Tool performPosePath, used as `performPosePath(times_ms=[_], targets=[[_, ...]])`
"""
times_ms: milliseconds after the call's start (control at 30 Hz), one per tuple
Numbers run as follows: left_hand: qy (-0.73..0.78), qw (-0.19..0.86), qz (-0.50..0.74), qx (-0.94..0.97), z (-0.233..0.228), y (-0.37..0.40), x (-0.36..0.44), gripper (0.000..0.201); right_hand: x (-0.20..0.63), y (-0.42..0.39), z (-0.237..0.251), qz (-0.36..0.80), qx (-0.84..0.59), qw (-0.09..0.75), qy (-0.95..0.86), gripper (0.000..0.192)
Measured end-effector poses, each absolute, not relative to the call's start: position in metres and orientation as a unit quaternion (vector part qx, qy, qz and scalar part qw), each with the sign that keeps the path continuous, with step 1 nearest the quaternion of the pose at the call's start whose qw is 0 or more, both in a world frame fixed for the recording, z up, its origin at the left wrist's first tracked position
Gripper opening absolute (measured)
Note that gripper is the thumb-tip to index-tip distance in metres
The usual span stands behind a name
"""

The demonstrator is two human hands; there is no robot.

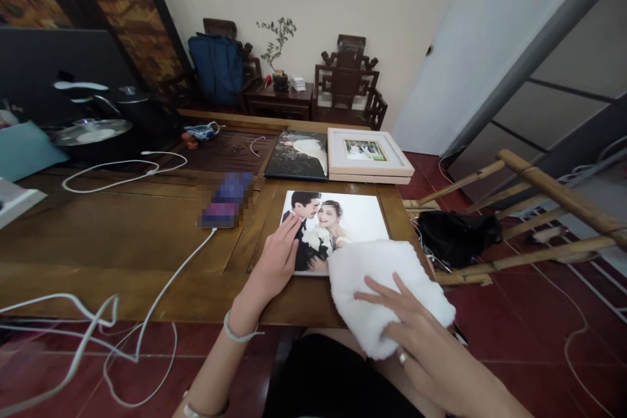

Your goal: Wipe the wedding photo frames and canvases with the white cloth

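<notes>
A couple's wedding photo panel (360,215) with a glossy white background lies flat near the table's front edge. My left hand (279,258) rests on its left side, fingers stretched out and touching the surface. In my right hand (404,313) is a folded white towel (369,258), with some fingers spread on top and the rest partly hidden in its folds. The towel covers the panel's lower right corner and hangs past the table edge. Behind the panel lie a dark photo panel (298,160) showing a white dress and a pale picture frame (406,166) with a small photo.
A phone (228,199) on a white charging cable (169,281) lies left on the wooden table (122,241). Farther back are a glass-lidded pot (93,134) and a blue-and-white teapot (202,131). A bamboo rack (553,196) with a black bag (458,235) stands right.
</notes>
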State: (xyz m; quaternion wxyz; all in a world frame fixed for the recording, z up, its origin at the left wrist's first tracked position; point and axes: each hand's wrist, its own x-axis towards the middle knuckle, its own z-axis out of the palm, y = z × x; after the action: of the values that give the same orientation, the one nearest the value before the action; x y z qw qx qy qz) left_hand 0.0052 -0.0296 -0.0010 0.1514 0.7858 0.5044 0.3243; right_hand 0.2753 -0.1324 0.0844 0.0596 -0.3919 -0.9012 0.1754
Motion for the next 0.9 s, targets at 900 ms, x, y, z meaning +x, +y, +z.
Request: performPosePath(times_ms=[900], targets=[[0.508,0.145,0.317,0.787,-0.001,-0.030,0.006,0.046,0.230,-0.120,0.072,0.128,-0.367,0.050,-0.920,0.038]])
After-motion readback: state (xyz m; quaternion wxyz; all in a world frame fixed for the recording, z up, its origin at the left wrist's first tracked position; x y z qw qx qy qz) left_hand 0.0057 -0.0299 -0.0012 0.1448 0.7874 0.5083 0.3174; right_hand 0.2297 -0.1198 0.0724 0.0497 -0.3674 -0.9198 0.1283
